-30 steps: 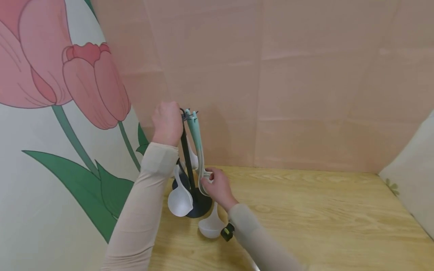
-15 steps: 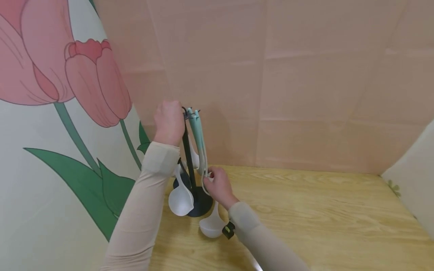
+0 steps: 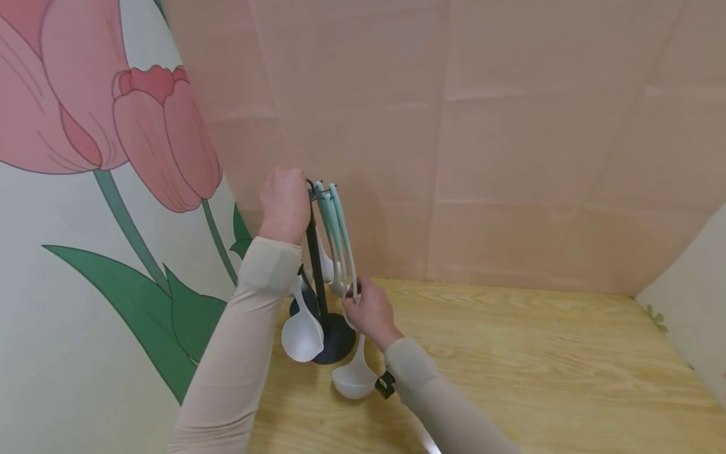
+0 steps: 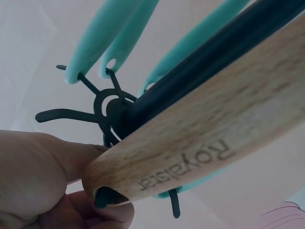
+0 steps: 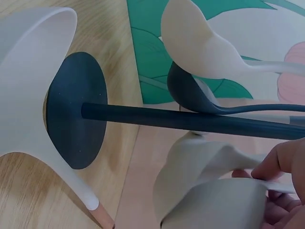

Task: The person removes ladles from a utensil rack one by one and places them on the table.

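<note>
A black utensil rack [image 3: 314,265] stands on the table with ladles and other cooking utensils hanging from its hooks. My left hand [image 3: 283,205] is at its top. In the left wrist view, the thumb and fingers of that hand [image 4: 62,176] grip around the end of a wooden utensil handle [image 4: 190,119], which hangs on a hook. My right hand [image 3: 371,312] pinches the lower shaft of a teal-handled utensil [image 3: 339,214], tilted outward. The right wrist view shows my fingertips [image 5: 271,167] at the neck of its broad pale head [image 5: 219,205], beside another pale utensil head [image 5: 190,162].
A white ladle [image 3: 302,337] hangs at the rack's front left. Another white ladle [image 3: 354,378] lies on the wood-patterned table [image 3: 539,366] before the round base. A tulip-painted wall [image 3: 142,284] borders the left; a pinkish covering [image 3: 510,157] hangs behind.
My right hand has shifted slightly right, drawing the teal-handled utensil outward, so the teal handles now fan apart. The left hand has stayed at the rack's top.
</note>
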{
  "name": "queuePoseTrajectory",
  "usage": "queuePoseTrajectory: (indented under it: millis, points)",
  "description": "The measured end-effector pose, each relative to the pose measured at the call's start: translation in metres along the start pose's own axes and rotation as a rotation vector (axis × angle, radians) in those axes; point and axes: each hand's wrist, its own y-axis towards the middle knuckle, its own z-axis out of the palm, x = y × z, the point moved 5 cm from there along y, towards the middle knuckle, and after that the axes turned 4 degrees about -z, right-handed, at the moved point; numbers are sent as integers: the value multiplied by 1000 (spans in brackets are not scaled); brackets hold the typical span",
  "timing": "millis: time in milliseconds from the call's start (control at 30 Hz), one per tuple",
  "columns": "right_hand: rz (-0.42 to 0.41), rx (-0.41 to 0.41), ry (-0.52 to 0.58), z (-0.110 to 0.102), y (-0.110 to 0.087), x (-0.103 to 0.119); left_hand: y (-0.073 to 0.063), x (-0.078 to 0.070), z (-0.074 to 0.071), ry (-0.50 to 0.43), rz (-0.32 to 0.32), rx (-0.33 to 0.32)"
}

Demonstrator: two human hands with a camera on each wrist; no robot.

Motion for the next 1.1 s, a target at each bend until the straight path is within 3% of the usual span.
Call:
queuePoseTrajectory:
  millis: [267,500,867,1100]
  points:
    - [-87,-43,-30,1,1,-1,1,0,4,5,-12,10]
    - [-39,-29,-17,0,3,-6,2,0,6,17,-17,7]
    - [-42,-194,-130,-12,3,-11,3,-2,4,9,-11,0]
    - [-6,-194,-175,-18,4,-11,3,-4,3,-13,-17,0]
